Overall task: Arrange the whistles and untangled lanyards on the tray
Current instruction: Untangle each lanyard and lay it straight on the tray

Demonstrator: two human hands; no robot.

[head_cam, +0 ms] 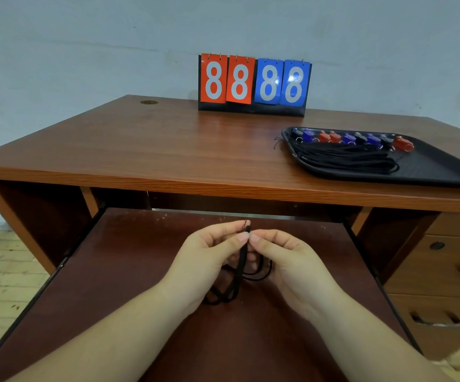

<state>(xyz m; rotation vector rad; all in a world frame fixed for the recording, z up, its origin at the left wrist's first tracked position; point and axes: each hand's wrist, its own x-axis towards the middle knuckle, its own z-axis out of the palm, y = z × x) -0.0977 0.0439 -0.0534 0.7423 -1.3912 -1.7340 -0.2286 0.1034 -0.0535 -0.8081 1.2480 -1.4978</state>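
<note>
A black lanyard (240, 267) hangs in loops between my two hands above the pull-out shelf. My left hand (206, 257) and my right hand (283, 257) both pinch its top end between thumb and forefinger, fingertips almost touching. I cannot see a whistle on this lanyard. On the desk at the right lies a black tray (429, 166). Along its far side stands a row of several red, blue and black whistles (350, 137). Their black lanyards (344, 158) lie bundled side by side in the tray's left half.
A flip scoreboard (253, 84) showing 88 88 stands at the back of the desk (140, 144). The pull-out shelf (140, 271) lies under my hands. Drawers (443, 271) are at the right, below the desk top.
</note>
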